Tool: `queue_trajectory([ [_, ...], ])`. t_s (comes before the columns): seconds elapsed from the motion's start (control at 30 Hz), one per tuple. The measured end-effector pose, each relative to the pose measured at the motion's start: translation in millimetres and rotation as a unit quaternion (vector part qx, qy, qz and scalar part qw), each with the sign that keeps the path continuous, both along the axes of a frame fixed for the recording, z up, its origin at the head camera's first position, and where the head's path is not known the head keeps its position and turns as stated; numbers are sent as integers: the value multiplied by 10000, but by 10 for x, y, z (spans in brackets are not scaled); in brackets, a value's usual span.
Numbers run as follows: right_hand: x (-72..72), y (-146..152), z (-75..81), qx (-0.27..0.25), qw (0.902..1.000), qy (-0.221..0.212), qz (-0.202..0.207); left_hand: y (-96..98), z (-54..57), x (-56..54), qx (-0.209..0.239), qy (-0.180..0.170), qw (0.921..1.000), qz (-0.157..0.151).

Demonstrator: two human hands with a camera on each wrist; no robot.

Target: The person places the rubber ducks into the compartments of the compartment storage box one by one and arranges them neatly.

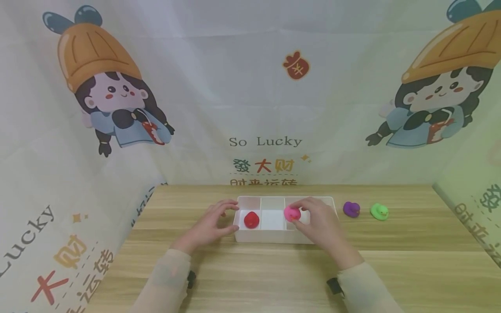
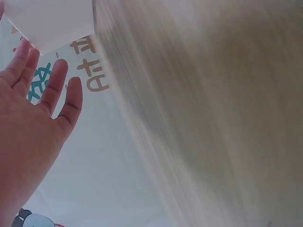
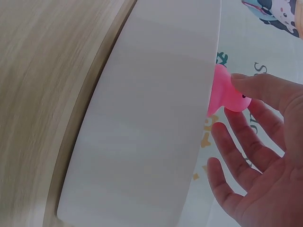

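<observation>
A white box (image 1: 266,237) with three compartments stands on the table. My right hand (image 1: 320,221) pinches a pink rubber duck (image 1: 291,213) between thumb and fingers, over the right part of the box near a divider. In the right wrist view the pink rubber duck (image 3: 232,94) shows just past the box's rim, its lower part hidden by the wall. My left hand (image 1: 209,225) is at the box's left end, fingertips at the wall and fingers spread. Inside the left compartment lies a rounded red toy (image 1: 252,220), its exact kind unclear.
To the right of the box, a purple rubber duck (image 1: 351,209) and a green rubber duck (image 1: 379,211) sit on the wooden table (image 1: 266,278). A printed white cloth (image 1: 203,108) hangs behind the table and along both sides.
</observation>
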State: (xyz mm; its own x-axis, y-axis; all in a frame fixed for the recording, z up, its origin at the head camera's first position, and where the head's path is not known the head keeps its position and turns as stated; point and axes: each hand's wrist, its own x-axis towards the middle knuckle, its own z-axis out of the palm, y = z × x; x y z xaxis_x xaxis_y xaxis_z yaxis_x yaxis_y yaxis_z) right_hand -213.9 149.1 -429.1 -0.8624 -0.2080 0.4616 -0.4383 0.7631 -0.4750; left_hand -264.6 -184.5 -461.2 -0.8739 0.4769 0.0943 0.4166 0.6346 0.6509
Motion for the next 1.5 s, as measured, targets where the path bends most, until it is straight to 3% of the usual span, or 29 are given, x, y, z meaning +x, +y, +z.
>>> queue_trajectory([
  [0.47, -30, -152, -21, -125, 9998, -117, -66, 10, 24, 16, 18, 45, 10000, -20],
  [0.77, -73, -249, 15, -54, 9997, -221, 123, -7, -4, 3, 33, 85, 9999, -84],
  [1.17, -117, -384, -35, -73, 9969, -762, 189, 10, -5, 16, 64, 9, 10000, -69],
  [1.5, -207, -455, -53, 127, 9980, -535, 309, 6, 17, 27, 42, -97, 9999, 90],
])
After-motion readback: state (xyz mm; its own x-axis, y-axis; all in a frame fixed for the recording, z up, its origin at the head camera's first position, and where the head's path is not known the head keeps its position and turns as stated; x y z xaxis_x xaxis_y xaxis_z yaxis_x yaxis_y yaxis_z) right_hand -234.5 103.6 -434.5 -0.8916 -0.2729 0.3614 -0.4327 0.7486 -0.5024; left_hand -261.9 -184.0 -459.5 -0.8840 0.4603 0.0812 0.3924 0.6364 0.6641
